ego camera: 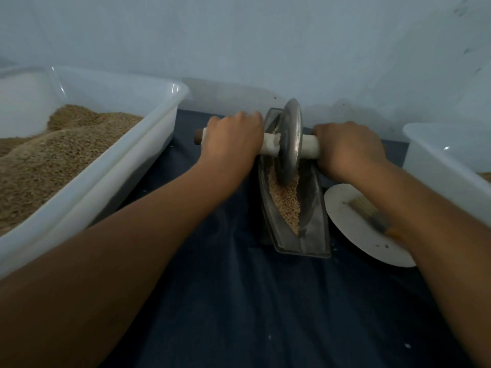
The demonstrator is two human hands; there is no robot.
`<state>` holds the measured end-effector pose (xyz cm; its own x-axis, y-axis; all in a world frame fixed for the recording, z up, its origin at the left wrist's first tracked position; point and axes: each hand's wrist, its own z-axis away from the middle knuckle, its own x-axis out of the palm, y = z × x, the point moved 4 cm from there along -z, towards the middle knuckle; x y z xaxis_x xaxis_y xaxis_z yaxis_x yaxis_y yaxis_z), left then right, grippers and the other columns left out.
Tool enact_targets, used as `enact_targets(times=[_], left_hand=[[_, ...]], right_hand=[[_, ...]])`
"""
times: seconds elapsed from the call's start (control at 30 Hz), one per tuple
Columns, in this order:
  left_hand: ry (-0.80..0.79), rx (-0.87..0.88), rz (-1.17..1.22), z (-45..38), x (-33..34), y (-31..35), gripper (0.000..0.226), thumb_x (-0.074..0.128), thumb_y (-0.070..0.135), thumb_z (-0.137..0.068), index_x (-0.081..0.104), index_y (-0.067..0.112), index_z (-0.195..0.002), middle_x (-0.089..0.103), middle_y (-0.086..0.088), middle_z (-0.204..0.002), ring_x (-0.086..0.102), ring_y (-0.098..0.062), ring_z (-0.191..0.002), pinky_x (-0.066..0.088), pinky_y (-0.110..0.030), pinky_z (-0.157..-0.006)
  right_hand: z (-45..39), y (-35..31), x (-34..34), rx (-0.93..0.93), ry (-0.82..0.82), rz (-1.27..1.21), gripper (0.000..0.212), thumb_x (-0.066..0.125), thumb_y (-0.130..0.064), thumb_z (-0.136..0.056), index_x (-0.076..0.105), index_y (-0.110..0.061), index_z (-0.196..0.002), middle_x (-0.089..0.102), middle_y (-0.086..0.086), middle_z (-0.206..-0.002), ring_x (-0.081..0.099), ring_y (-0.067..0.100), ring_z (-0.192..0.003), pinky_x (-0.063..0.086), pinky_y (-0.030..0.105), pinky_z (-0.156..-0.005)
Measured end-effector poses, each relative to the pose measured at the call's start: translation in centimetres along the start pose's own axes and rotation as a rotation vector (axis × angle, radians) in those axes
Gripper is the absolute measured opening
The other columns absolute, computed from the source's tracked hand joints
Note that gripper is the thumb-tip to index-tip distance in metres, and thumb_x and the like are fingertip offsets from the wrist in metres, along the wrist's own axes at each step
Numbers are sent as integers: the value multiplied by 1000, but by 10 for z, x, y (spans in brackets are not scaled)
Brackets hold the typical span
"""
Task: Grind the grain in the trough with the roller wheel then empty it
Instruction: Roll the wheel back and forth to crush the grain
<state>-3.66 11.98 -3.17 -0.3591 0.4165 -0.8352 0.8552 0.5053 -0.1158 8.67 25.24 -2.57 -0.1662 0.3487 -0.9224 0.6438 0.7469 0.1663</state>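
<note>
- Now we see our left hand (233,136) curled around the left part of the white-wrapped handle (309,147), the knuckles upward, just beside the wheel.
- Our right hand (348,150) grips the right part of the same handle in the same way, so both hands hold the roller, one on each side.
- Between them the roller wheel (291,140), a grey metal disc, stands upright on its edge inside the trough (313,232), toward the far half of it.
- On the left end of the handle a short brown tip shows beyond our left hand.
- Narrow and boat-shaped, the metal trough lies on the dark blue cloth (239,301) with its long side pointing away from us.
- Pale grain (285,200) lies along the bottom of the trough, in front of the wheel and under it; a little is also visible behind the wheel.
- At the left, a big white plastic tub (111,187) holds a heap of brownish grain (47,160), and it stands near the trough but not touching it.
- Just beside the trough on the right lies a round white plate (353,235), partly hidden under our right forearm.
- On this plate rests a small brush (368,212) with pale bristles; its handle end goes under the forearm.
- At the far right, we see the corner of another white tub (446,166).
- Behind everything stands a plain pale wall (265,43).
</note>
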Motion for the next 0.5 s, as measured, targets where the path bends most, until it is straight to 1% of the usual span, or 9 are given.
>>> enact_targets(times=[0.1,0.17,0.23,0.27,0.37,0.5], left_hand=[[-1,-8,-30,13,-4,1,22,54,2,-86,46,10,-105,61,-10,-101,63,-30,-82,33,-37,-67],[7,-9,-51,21,-8,3,26,57,4,-85,45,10,-106,60,-10,-100,63,-28,-80,33,-37,-67],[8,-14,-55,26,-12,5,27,58,4,-84,44,11,-106,58,-9,-99,62,-27,-80,33,-37,-67],[13,-14,-55,28,-13,5,27,58,4,-84,44,11,-106,58,-9,-99,62,-27,-81,33,-37,-67],[26,-22,-47,34,-17,5,28,58,6,-84,42,13,-105,57,-8,-98,61,-27,-81,32,-37,-66],[16,-36,-26,39,-17,3,32,62,8,-82,42,14,-106,57,-7,-100,61,-26,-83,34,-37,-69]], right_hand=[[15,-6,-7,-22,95,36,18,69,-19,-83,58,-17,-99,64,10,-85,43,26,-66,28,31,-57],[25,-8,-11,-36,132,52,19,68,-18,-83,54,-17,-95,64,9,-83,49,29,-65,26,32,-58],[34,-10,-13,-36,140,63,23,70,-18,-81,50,-18,-93,64,7,-83,58,31,-71,25,33,-59],[39,-10,-13,-29,143,67,26,70,-17,-81,47,-20,-91,64,5,-83,59,31,-73,25,33,-60],[48,-13,-16,-15,174,84,34,71,-16,-81,39,-23,-88,63,3,-81,61,30,-75,24,33,-64],[49,-15,-18,-19,206,104,33,69,-16,-81,38,-24,-86,63,2,-79,62,29,-74,21,33,-64]])
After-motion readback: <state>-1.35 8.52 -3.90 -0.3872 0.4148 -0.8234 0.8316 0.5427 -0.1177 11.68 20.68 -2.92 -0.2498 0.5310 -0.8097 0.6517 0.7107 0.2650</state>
